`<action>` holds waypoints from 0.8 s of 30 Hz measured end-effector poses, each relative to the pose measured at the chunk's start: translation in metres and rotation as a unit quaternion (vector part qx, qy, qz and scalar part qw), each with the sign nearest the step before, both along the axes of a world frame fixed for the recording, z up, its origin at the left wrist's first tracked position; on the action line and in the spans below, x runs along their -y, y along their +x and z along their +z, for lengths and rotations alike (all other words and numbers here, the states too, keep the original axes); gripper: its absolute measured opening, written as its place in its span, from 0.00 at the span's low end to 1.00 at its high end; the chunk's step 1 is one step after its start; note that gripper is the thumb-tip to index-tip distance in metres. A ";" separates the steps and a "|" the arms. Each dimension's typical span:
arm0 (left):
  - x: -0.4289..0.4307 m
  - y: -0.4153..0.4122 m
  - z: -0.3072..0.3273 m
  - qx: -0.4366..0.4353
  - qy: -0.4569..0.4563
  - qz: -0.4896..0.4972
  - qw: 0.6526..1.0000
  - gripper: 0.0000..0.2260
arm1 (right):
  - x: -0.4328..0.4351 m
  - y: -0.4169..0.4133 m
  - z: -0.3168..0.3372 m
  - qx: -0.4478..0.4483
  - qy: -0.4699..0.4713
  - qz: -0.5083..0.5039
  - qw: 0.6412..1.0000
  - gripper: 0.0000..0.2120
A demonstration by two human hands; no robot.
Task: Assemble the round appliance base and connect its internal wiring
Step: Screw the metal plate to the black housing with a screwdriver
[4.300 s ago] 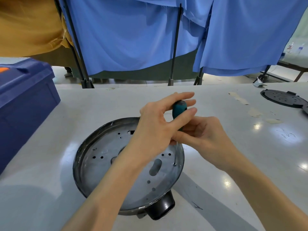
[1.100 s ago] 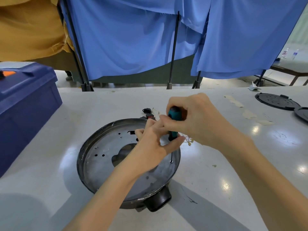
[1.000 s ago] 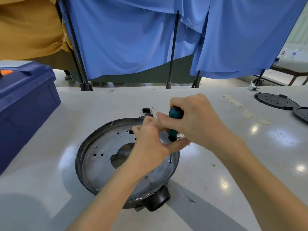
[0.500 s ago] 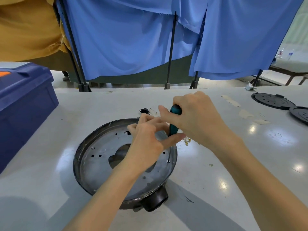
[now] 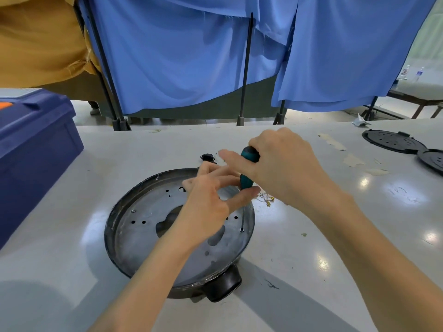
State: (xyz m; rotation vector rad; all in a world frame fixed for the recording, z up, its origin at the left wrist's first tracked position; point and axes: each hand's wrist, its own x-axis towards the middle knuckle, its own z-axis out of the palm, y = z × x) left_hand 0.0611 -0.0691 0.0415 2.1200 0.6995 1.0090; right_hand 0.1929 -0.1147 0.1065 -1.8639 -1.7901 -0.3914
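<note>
Driving a screw (image 5: 242, 230) near the right rim of the round base (image 5: 134, 231), which sits on the tabletop (image 5: 311, 259) straight ahead of me. Since four seconds ago my hands have swapped. My right hand (image 5: 285, 168) now wraps the top of the teal screwdriver (image 5: 248, 168). My left hand (image 5: 208, 204) pinches its lower end, steadying it. I judge fastening underway; the loose wires (image 5: 265, 200) wait beside the base.

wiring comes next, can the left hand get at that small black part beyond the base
Probably yes: the black part lies on bare table just past the base rim, near the left hand, nothing between. It would first have to release the screwdriver.
</note>
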 end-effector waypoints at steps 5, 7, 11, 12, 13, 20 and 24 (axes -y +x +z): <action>-0.001 -0.002 -0.002 -0.008 -0.056 0.009 0.998 0.02 | 0.001 0.007 0.008 -0.079 -0.024 0.134 0.987 0.15; 0.005 0.000 0.000 -0.001 -0.016 0.026 1.000 0.13 | 0.000 0.002 0.002 -0.078 0.010 0.124 0.989 0.15; 0.002 0.002 0.001 -0.008 0.025 0.030 0.999 0.24 | -0.002 -0.004 -0.003 0.012 0.017 -0.008 1.000 0.26; 0.001 0.001 0.000 -0.022 0.019 0.007 1.000 0.24 | -0.002 -0.002 -0.001 0.025 0.012 -0.022 0.999 0.28; 0.000 0.001 0.001 -0.035 0.003 -0.011 0.999 0.22 | 0.000 0.001 0.003 0.024 -0.001 -0.015 1.000 0.29; 0.003 0.003 0.000 -0.034 -0.039 0.027 0.998 0.15 | 0.001 0.004 0.000 -0.050 0.018 0.088 0.995 0.20; 0.003 0.001 0.001 -0.008 -0.007 0.022 1.000 0.22 | 0.005 -0.004 -0.003 0.066 0.029 -0.040 0.997 0.29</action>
